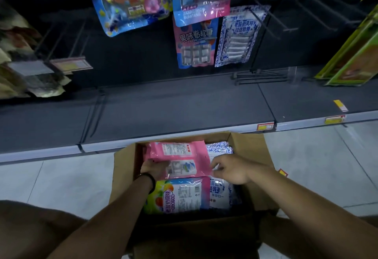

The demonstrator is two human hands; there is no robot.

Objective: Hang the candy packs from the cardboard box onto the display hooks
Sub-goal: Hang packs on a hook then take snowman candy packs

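Head view: both my hands are down in the cardboard box (251,146) on the floor, lifting a pink candy pack (180,156) back side up. My left hand (152,168) grips its lower left corner, fingers mostly hidden underneath. My right hand (231,169) pinches the right edge.

The film looks glossy, so I think that thin pinch could slip as I raise it. I also can't see the hang hole, so I might miss the bare hooks (268,21) up on the right.

On the wall, a matching pink pack (194,43) reads "果味卷软糖". The blue-and-white pack (237,37) beside it reads "老酸奶风味拉丝软糖". The back label on my pack is too small to read, and so are the shelf price tags (265,126).
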